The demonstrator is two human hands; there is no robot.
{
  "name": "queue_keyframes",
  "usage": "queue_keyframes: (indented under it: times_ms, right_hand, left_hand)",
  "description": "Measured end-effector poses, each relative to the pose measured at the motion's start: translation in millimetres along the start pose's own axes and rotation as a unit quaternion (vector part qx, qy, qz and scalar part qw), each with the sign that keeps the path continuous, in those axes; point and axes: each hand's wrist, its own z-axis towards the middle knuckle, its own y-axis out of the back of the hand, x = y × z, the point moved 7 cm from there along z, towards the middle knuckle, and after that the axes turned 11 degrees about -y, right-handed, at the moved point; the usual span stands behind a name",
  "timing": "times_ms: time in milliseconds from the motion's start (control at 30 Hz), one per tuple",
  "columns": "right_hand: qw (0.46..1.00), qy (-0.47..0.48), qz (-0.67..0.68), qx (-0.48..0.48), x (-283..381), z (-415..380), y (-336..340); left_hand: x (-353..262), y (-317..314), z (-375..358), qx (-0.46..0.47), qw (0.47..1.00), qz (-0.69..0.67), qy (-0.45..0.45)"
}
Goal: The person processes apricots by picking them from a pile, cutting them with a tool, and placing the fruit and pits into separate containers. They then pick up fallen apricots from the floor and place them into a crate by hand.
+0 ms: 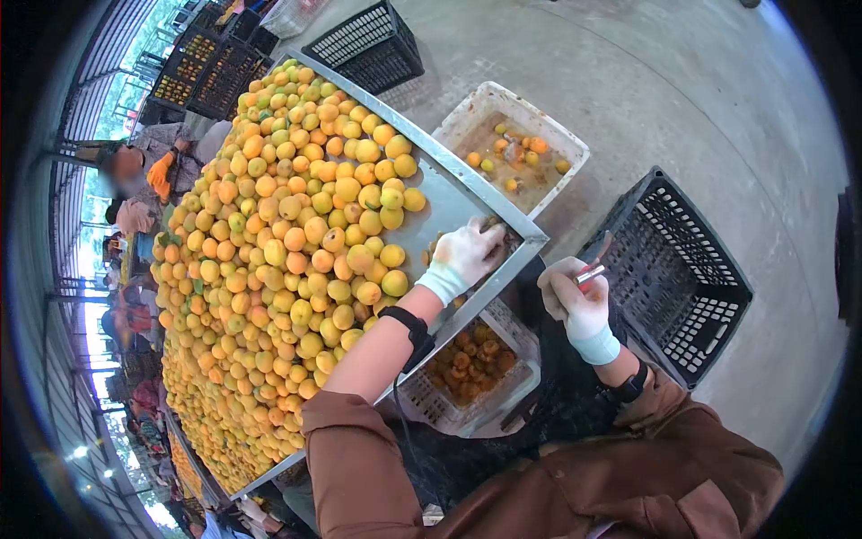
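Observation:
My left hand (467,258), in a white glove, rests over the corner of the metal-edged table. Its fingers are curled together, and whatever lies under them is too hidden to make out. Beside it, a wide heap of yellow-orange apricots (296,234) covers most of the tabletop. My right hand (576,301), gloved as well, is off the table's edge, closed around a small knife (589,274) with a reddish handle. The knife's thin blade points up and away from me.
A white crate (575,148) with several fruits stands beyond the table corner. Black crates (709,260) (364,40) sit on the floor. Below the table edge, a basket (530,373) holds halved-looking fruit. A person with orange gloves (160,176) is across the table.

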Motion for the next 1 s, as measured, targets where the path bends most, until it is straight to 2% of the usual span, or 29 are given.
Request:
queue_keyframes:
  times_ms: [33,100,167,200,233,300,333,367,433,467,533,567,633,700,733,767,800,833,867,933,967,1000]
  right_hand:
    - [1.000,0.001,0.003,0.007,0.0,0.3,-0.2]
    - [1.000,-0.002,0.001,0.004,0.6,-1.0,-1.5]
    - [1.000,-0.016,0.011,-0.007,-0.5,-0.8,-0.5]
    - [1.000,-0.007,0.010,0.005,0.1,-0.9,-1.0]
    - [1.000,-0.007,0.008,0.007,-0.9,-1.3,0.1]
    - [0.999,-0.013,0.018,0.024,-3.6,-2.2,-0.8]
    - [0.999,-0.016,0.019,0.027,-4.1,-2.0,-2.1]
    - [0.999,-0.019,0.017,0.037,-5.1,-2.6,-4.4]
    - [1.000,0.010,0.026,0.011,-7.6,-1.0,-3.5]
    - [0.995,0.067,-0.027,-0.070,-24.7,10.8,16.7]
    - [0.999,0.041,0.022,-0.004,-8.5,0.3,-5.6]
    - [0.997,0.054,0.031,-0.048,-14.5,3.5,-3.4]
    - [0.999,0.037,-0.001,0.011,-25.9,19.0,5.6]
    - [0.996,0.034,0.025,-0.079,-27.7,19.8,6.2]
    - [0.991,0.111,-0.037,-0.060,-23.9,22.4,10.2]
    - [0.999,0.032,0.001,-0.009,-24.6,23.8,8.4]
    - [0.993,0.100,-0.057,0.017,-22.3,23.2,7.8]
    - [0.978,0.170,-0.113,0.042,-19.9,23.6,6.3]
    - [0.977,0.170,-0.120,0.055,-20.2,29.7,8.4]
    - [0.988,0.051,-0.021,0.147,-34.3,37.8,2.3]
    - [0.986,0.046,-0.030,0.155,-37.8,34.1,-4.8]
    - [0.989,0.057,-0.040,0.128,-38.2,30.5,-11.1]
  left_hand:
    - [6.1,-2.5,0.1,-0.009,0.998,-0.021,0.053]
    - [13.7,-4.1,-0.2,-0.046,0.994,-0.062,0.072]
    - [31.2,-2.3,-6.1,-0.156,0.952,-0.242,0.105]
    - [44.9,-13.1,-16.2,-0.204,0.885,-0.368,0.199]
    - [46.2,-10.2,-22.9,-0.147,0.825,-0.457,0.299]
    - [46.8,1.4,-36.3,-0.156,0.741,-0.566,0.327]
    - [44.7,8.1,-41.5,-0.215,0.691,-0.608,0.325]
    - [43.7,18.2,-49.2,-0.234,0.671,-0.628,0.317]
    - [29.7,48.4,-69.1,-0.274,0.589,-0.708,0.277]
    - [19.0,66.0,-84.4,-0.303,0.579,-0.704,0.276]
    - [-15.0,97.7,-130.5,-0.348,0.559,-0.704,0.267]
    - [-36.7,109.0,-161.6,-0.356,0.549,-0.713,0.254]
    - [-82.5,120.6,-229.7,-0.407,0.530,-0.715,0.206]
    - [-147.5,124.3,-317.1,-0.519,0.492,-0.663,0.224]
    - [-184.3,115.3,-363.9,-0.544,0.497,-0.613,0.286]
    - [-221.6,98.5,-411.1,-0.580,0.470,-0.591,0.305]
    - [-264.7,80.9,-460.1,-0.618,0.417,-0.547,0.382]
    - [-311.4,60.9,-506.4,-0.700,0.317,-0.435,0.469]
    - [-346.5,35.1,-550.1,-0.691,0.339,-0.464,0.439]
    - [-421.1,-2.6,-612.2,-0.719,0.305,-0.375,0.499]
    - [-458.1,-40.6,-655.7,-0.703,0.278,-0.293,0.586]
    - [-484.0,-71.9,-682.9,-0.696,0.259,-0.267,0.614]
